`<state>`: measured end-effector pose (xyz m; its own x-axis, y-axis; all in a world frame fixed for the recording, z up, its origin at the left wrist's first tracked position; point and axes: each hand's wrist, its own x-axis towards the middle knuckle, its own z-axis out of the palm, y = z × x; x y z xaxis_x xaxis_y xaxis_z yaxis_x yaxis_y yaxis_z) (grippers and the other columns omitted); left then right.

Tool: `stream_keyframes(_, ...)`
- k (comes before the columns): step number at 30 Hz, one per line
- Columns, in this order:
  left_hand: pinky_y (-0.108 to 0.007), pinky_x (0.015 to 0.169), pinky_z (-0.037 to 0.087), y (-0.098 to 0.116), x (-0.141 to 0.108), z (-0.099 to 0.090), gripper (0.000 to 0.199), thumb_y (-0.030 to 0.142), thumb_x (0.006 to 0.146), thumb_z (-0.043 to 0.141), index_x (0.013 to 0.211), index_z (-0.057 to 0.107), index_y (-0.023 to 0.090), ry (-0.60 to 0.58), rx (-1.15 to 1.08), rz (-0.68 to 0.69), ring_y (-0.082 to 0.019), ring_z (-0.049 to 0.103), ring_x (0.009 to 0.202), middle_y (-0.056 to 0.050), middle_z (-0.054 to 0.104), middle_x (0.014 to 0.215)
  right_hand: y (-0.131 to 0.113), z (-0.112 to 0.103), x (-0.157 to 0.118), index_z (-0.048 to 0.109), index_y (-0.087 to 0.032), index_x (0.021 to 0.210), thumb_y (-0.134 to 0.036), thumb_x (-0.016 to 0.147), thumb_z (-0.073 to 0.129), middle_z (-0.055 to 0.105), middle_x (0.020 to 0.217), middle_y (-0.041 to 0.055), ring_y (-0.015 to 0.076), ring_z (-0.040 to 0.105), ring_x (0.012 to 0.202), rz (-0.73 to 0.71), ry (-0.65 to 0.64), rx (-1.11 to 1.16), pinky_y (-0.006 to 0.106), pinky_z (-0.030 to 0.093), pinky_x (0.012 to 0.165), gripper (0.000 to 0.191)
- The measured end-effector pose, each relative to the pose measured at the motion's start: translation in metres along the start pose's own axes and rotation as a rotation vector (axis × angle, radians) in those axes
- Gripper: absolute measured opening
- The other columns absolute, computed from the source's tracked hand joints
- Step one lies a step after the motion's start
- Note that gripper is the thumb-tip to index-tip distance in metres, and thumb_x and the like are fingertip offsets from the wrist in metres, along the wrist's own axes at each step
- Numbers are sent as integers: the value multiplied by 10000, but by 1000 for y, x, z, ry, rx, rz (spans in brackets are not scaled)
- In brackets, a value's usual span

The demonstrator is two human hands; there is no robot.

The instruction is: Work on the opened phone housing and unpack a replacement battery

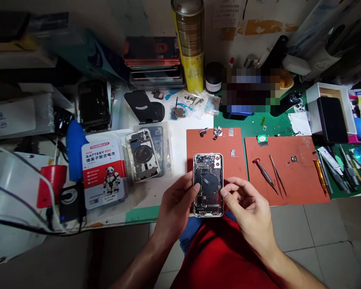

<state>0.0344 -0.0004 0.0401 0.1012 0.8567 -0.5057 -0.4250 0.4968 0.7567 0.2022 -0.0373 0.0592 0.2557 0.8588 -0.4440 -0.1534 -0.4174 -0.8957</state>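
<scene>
**Silver-framed phone shell held over counter edge**

Silver-rimmed phone shell [207,185] sits open side up, internals and a dark round coil exposed, at the near edge of the counter [156,188], over the front of the left red mat [216,144].

Left hand [176,206]: grip closed on the shell's left edge, thumb lying along the rim, fingers under it.

Right hand [248,204]: fingers curled, thumb and forefinger tips at the shell's right edge. Contact looks light; whether this grip truly clamps the shell cannot be told.

Surroundings:
- Small metal brackets [217,131] lie at the far end of the left mat, apart from the shell.
- Right red mat [284,168] carries a red-handled screwdriver [264,173] and tweezers [277,174], side by side, well clear of both hands.
- Further tools [339,168] lie in a row on the green surface right of that mat.
- Second shell [144,154], in a clear sleeve, lies left of the hands, beside a red-and-white battery box [104,174].
- Yellow spray can [191,44] stands upright at the back, next to a stack of phones [153,60].
- White box [331,106] with a dark phone leaning on it stands at far right.
</scene>
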Motion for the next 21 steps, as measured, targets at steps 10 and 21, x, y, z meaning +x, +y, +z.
stream_keyframes(10, -350, 977, 655, -14, -5, -11, 420, 365, 927, 844, 1329, 777, 262, -32, 102, 21, -268, 799, 1123, -75, 822, 1271, 2, 17, 14, 727, -214, 903, -509, 872, 846, 446, 686, -64, 108, 376, 620, 16, 9, -138, 257, 342, 543, 320)
stream_keyframes(21, -374, 1042, 630, -9, -7, -4, 474, 359, 997, 767, 1458, 694, 280, -105, 193, 23, -300, 745, 1276, -93, 761, 1405, 8, 15, 18, 672, -212, 840, -568, 857, 848, 413, 687, -66, 119, 348, 635, 17, 10, -149, 272, 321, 562, 397)
